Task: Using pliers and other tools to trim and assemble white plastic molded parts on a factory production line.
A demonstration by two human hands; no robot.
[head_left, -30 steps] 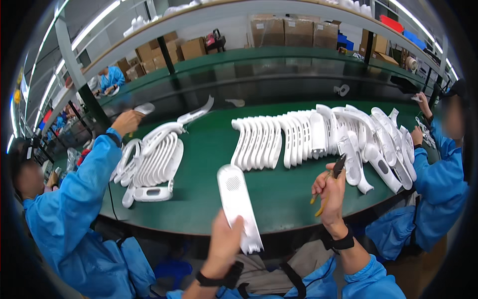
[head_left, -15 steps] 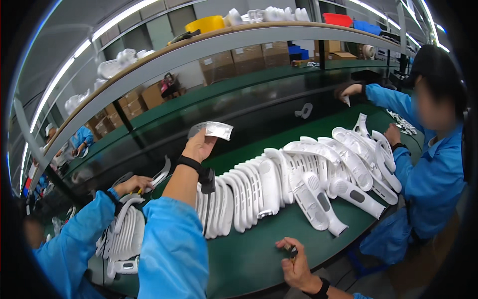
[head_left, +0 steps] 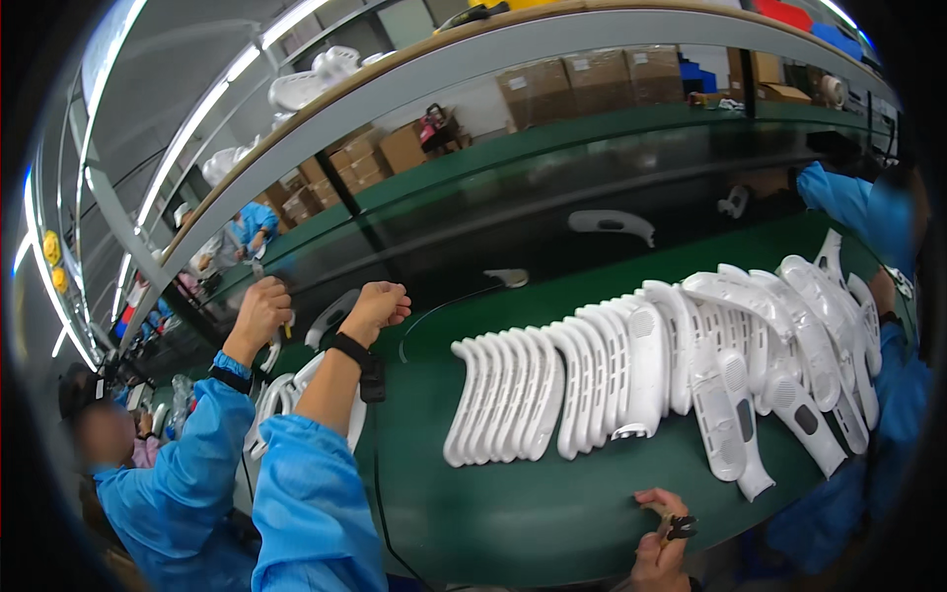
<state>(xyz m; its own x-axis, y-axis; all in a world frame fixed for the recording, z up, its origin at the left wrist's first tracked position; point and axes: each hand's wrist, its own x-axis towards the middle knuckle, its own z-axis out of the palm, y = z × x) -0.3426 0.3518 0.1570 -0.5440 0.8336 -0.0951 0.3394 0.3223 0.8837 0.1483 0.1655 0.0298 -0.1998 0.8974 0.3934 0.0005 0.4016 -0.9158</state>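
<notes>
Hanging over the far left of the green table (head_left: 523, 523), the left hand (head_left: 378, 309) has its fingers curled inward with nothing visible between them; whether thumb and fingertips meet, I cannot tell. Just to its left, a white housing (head_left: 328, 318) lies on the dark strip (head_left: 444, 252) at the table's far side. At the near right, the right hand (head_left: 659, 558) has its fingers wrapped about a dark-headed hand tool (head_left: 683, 529), well apart from the housings.

Those are mostly in a close-packed row (head_left: 493, 395) across the middle, which runs into a looser heap (head_left: 725, 424) on the right; a few more sit at left, partly behind the left forearm (head_left: 326, 397).

Judging by the pose, the step in hand is the left hand's reach at the dark strip, the tool idle in the right. The next move calls for care around a co-worker's hand (head_left: 261, 311), near on the left.

No brand or legible writing shows on the housings; the far cartons (head_left: 538, 97) bear pale patches, perhaps labels, too small to read
</notes>
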